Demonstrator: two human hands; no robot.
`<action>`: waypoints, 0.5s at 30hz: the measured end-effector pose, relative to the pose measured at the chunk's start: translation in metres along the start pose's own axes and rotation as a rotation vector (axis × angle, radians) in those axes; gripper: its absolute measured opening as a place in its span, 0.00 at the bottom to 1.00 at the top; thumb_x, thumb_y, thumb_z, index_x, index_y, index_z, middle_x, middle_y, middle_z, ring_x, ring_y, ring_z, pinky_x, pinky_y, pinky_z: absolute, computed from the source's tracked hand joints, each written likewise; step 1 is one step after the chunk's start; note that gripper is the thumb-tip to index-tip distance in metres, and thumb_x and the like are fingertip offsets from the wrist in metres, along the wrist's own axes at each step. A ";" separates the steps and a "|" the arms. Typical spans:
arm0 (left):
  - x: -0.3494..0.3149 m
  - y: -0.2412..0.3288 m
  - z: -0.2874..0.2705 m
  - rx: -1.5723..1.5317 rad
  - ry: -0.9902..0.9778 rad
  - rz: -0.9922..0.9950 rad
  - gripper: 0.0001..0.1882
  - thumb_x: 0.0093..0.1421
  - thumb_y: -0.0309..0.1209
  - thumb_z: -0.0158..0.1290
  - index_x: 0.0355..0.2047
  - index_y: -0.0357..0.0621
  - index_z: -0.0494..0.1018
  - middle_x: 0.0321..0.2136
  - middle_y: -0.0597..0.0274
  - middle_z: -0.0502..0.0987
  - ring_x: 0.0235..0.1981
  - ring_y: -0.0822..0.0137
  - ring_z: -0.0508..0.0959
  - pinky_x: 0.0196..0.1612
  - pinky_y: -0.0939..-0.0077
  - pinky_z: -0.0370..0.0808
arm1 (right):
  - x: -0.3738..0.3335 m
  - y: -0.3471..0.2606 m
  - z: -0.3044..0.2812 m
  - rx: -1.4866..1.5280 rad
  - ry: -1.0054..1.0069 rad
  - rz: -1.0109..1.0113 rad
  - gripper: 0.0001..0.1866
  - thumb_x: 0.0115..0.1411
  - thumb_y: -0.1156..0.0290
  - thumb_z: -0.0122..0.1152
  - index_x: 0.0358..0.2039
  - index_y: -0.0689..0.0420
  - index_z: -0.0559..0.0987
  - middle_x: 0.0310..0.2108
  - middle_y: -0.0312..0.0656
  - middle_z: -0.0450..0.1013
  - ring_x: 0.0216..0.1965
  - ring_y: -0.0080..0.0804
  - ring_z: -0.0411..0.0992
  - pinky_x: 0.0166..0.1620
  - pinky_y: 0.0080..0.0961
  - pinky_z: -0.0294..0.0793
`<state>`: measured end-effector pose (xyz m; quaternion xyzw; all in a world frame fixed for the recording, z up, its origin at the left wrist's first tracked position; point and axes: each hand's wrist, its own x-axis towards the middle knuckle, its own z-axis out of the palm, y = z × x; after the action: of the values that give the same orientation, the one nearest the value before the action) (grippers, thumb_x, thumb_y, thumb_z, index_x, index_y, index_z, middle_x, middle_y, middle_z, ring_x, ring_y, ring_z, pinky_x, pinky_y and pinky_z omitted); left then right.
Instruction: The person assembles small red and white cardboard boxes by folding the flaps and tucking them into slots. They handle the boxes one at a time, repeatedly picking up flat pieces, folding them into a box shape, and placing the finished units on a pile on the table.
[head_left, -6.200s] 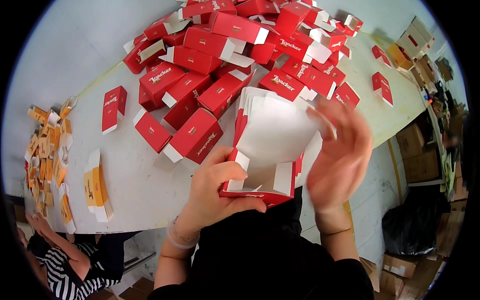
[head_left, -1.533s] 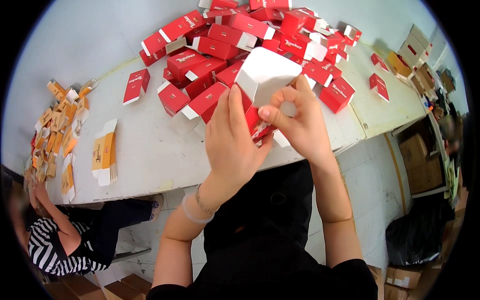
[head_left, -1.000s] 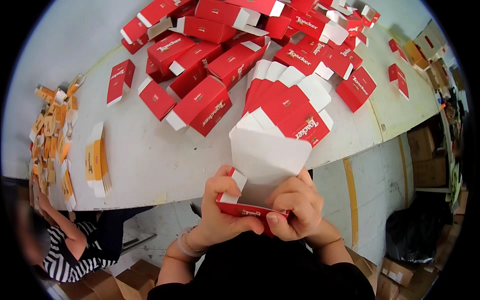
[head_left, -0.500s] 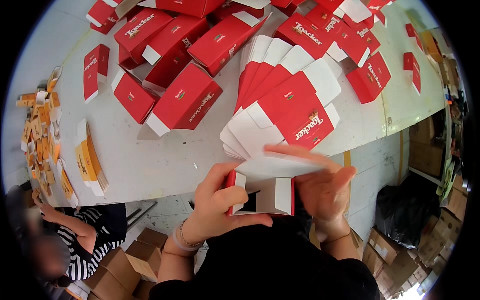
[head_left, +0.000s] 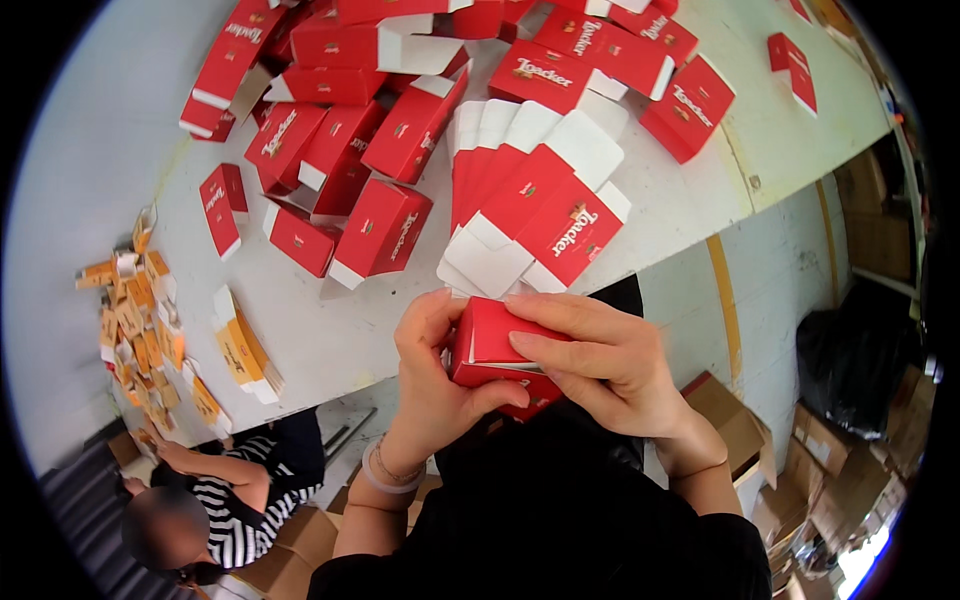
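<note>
Between my two hands, just off the near table edge, is a red cardboard box point(head_left: 490, 345) with its flap folded over the end and a thin gap along the flap's edge. My left hand point(head_left: 435, 365) grips the box's left side, thumb along its near face. With fingers laid across the flap, my right hand point(head_left: 600, 360) holds the box from the right. Right beyond them lies a fanned stack of flat red-and-white cartons point(head_left: 540, 205). Several folded red boxes point(head_left: 385, 228) are heaped past the stack and to its left.
On the table point(head_left: 320, 325), flat yellow cartons point(head_left: 245, 345) lie left, beside a pile of small yellow boxes point(head_left: 140, 325). A person in a striped top point(head_left: 235, 500) sits at lower left. Brown cardboard boxes point(head_left: 725, 425) and a black plastic bag point(head_left: 855, 355) stand on the floor at right.
The box's raised white flap has been folded down, so its red outside covers the opening. My right hand has moved onto the flap. The whole view has shifted.
</note>
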<state>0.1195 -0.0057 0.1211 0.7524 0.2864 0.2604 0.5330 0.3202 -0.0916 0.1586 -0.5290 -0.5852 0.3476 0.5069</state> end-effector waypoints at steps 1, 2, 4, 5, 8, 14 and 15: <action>0.003 0.005 -0.001 0.012 0.012 0.015 0.54 0.41 0.51 0.70 0.59 0.39 0.52 0.49 0.51 0.67 0.46 0.60 0.75 0.44 0.67 0.77 | -0.002 0.001 -0.004 -0.024 -0.043 -0.010 0.18 0.59 0.74 0.62 0.51 0.60 0.78 0.55 0.51 0.71 0.54 0.51 0.70 0.53 0.36 0.72; 0.006 0.009 0.000 0.019 0.031 0.028 0.53 0.42 0.51 0.69 0.59 0.39 0.52 0.49 0.51 0.67 0.46 0.60 0.75 0.44 0.67 0.77 | -0.001 0.000 -0.005 0.048 -0.054 -0.004 0.21 0.60 0.68 0.61 0.53 0.61 0.76 0.57 0.51 0.69 0.57 0.52 0.67 0.56 0.39 0.69; 0.014 0.018 0.000 0.024 0.011 -0.001 0.53 0.45 0.50 0.68 0.61 0.40 0.50 0.47 0.49 0.69 0.46 0.60 0.75 0.43 0.68 0.77 | 0.003 -0.004 -0.004 0.196 -0.073 0.005 0.28 0.61 0.57 0.59 0.57 0.63 0.72 0.60 0.53 0.65 0.62 0.56 0.61 0.61 0.44 0.63; 0.018 0.021 -0.001 0.027 0.000 -0.016 0.53 0.46 0.49 0.68 0.62 0.40 0.49 0.46 0.48 0.70 0.46 0.60 0.75 0.43 0.68 0.77 | -0.002 0.002 0.004 0.151 -0.114 -0.004 0.40 0.61 0.44 0.53 0.62 0.65 0.64 0.65 0.52 0.57 0.67 0.58 0.51 0.66 0.48 0.53; 0.020 0.023 -0.010 -0.017 -0.071 -0.210 0.49 0.47 0.48 0.68 0.61 0.39 0.55 0.44 0.49 0.72 0.48 0.58 0.75 0.48 0.63 0.76 | -0.012 0.001 0.013 -0.162 -0.198 0.104 0.41 0.62 0.43 0.51 0.65 0.63 0.60 0.67 0.53 0.53 0.68 0.57 0.50 0.66 0.48 0.50; 0.060 0.008 -0.167 0.762 0.616 0.147 0.17 0.64 0.32 0.50 0.50 0.35 0.68 0.47 0.48 0.75 0.43 0.53 0.80 0.41 0.59 0.82 | -0.087 0.074 0.054 0.284 0.358 0.740 0.25 0.62 0.60 0.56 0.55 0.62 0.72 0.56 0.50 0.69 0.54 0.52 0.70 0.56 0.43 0.69; 0.102 0.033 -0.188 0.835 0.822 0.214 0.18 0.67 0.34 0.49 0.48 0.30 0.67 0.42 0.47 0.76 0.31 0.58 0.82 0.31 0.73 0.83 | -0.101 0.115 0.057 0.021 0.149 0.829 0.21 0.61 0.63 0.56 0.52 0.61 0.74 0.53 0.50 0.71 0.50 0.50 0.72 0.52 0.41 0.72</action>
<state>0.0649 0.1810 0.2170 0.7604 0.4702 0.4479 0.0080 0.2884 -0.1597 0.0130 -0.7381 -0.2811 0.4890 0.3703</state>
